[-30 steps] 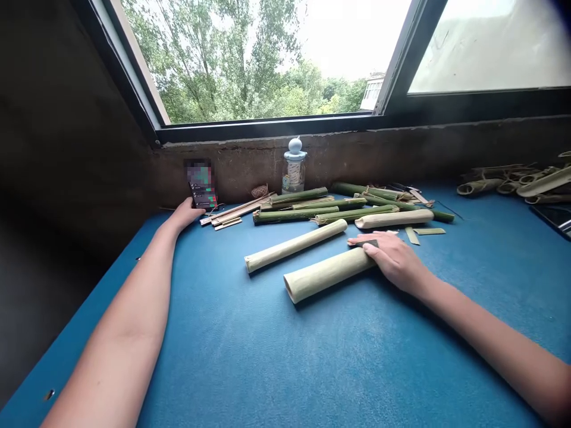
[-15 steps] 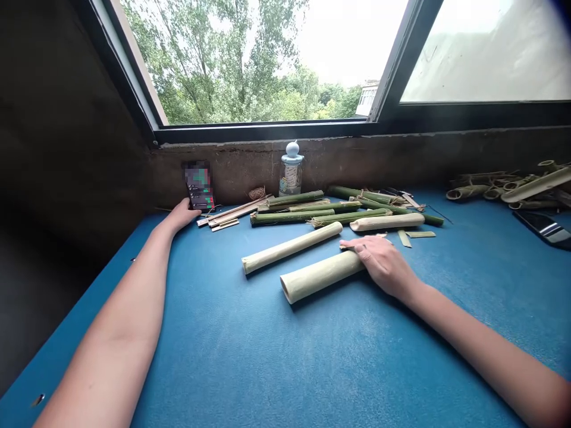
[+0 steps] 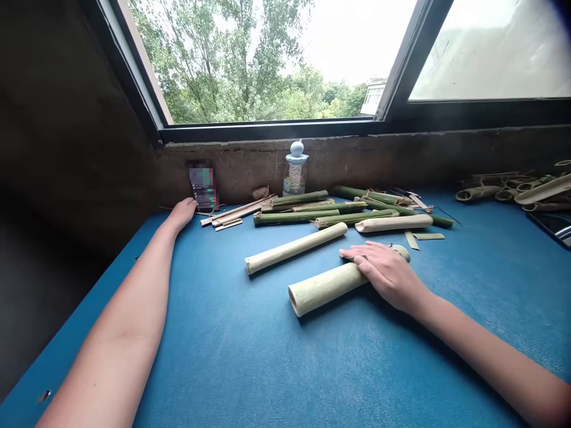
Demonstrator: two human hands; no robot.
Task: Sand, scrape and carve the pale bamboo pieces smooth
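Bamboo tubes (image 3: 328, 288) lie on a blue table (image 3: 250, 356).

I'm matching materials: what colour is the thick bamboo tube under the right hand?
Pale yellowish green; the thick bamboo tube shows best in the head view.

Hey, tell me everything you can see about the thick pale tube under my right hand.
The thick pale tube looks like bamboo with its green skin gone: smooth, cream to faintly greenish. Its near left end is open, showing a hollow inside and a fairly thick wall. It lies on its side, slanting away to the right, on the blue table. Your right hand rests across it, hiding its middle; the far end pokes out beyond.
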